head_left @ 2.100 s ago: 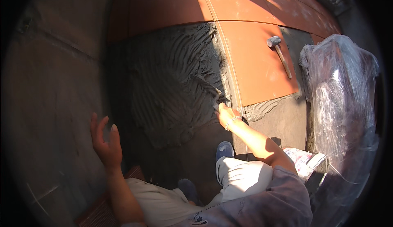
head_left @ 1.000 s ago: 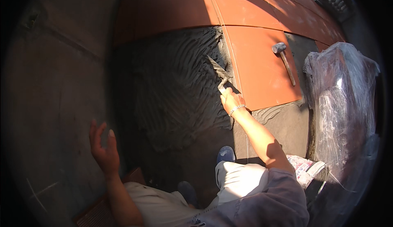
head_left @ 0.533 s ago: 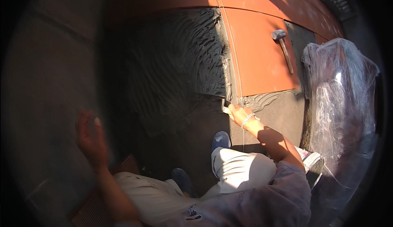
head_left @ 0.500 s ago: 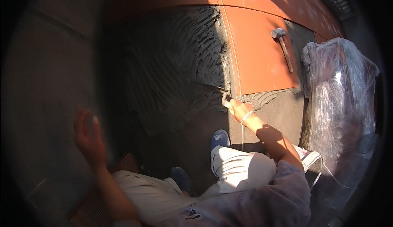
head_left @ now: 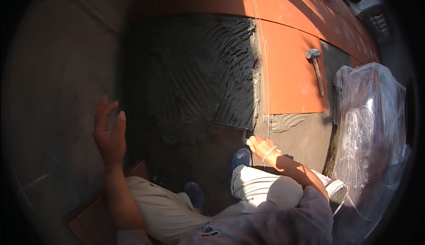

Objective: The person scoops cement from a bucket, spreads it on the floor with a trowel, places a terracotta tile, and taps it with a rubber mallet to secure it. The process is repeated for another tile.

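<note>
Right hand [head_left: 262, 147], just below and right of frame centre: fingers closed round the pale handle of a thin-bladed trowel [head_left: 245, 139]. Silver chain bracelet [head_left: 269, 152] at that wrist. Blade seen nearly edge-on, pointing left along the lower edge of a dark grey, ridged bed of wet mortar [head_left: 199, 77]; whether its full length touches, cannot tell. Mortar fills the middle of the frame, mostly in shade, ridges sunlit along its right margin.

Left hand [head_left: 110, 134], left of frame: raised, fingers loosely bent and apart, thumb clear of them, nothing held.

Right of the mortar, a large flat square orange tile [head_left: 287, 77], a thin pale string [head_left: 266, 77] running beside its left edge. On the tile, a mallet with a grey head and wooden handle [head_left: 316, 68], handle end toward the lower right. Far right, a tall bundle in clear plastic wrap [head_left: 369, 125]. Lower centre, a blue shoe [head_left: 241, 158] just beside the right hand, below cream trousers [head_left: 265, 183]. Lower left, a ribbed reddish-brown slab [head_left: 94, 222], partly behind the left forearm.
</note>
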Demonstrator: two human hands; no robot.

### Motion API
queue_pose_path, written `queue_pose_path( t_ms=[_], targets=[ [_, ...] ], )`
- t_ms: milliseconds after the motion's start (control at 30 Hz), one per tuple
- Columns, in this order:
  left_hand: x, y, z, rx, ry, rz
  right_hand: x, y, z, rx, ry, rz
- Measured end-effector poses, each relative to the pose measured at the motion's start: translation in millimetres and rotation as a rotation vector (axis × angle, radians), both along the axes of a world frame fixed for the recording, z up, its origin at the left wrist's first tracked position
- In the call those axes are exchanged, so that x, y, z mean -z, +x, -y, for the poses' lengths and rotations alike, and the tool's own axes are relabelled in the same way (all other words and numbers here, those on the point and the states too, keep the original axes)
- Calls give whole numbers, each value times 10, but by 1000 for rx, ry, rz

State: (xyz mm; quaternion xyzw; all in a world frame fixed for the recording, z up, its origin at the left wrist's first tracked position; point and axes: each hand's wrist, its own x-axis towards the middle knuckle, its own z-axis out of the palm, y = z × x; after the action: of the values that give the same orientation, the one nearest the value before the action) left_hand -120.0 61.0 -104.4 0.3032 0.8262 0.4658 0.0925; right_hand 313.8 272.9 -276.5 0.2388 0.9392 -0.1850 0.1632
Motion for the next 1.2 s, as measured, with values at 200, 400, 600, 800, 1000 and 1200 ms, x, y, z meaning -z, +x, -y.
queue_pose_path(
  t_ms=[200, 400, 600, 800, 1000, 1200],
  targets=[
    [-64, 35, -16, -17, -8, -9, 8, -439, 23, 34, -12, -355],
    [-72, 25, -49, -15, -85, -50, 62, -554, 111, 51, -59, 122],
    [-32, 43, -113, -9, -78, -19, 38, -523, 146, 110, -160, -247],
    [120, 28, -222, 44, -127, -52, 33, -561, 224, 139, -149, -142],
    [209, 48, -372, 115, -131, -106, 13, -551, 249, 212, -142, 130],
    [205, 125, -525, 120, -154, -58, 34, -467, 340, 187, -173, -161]
  ],
)
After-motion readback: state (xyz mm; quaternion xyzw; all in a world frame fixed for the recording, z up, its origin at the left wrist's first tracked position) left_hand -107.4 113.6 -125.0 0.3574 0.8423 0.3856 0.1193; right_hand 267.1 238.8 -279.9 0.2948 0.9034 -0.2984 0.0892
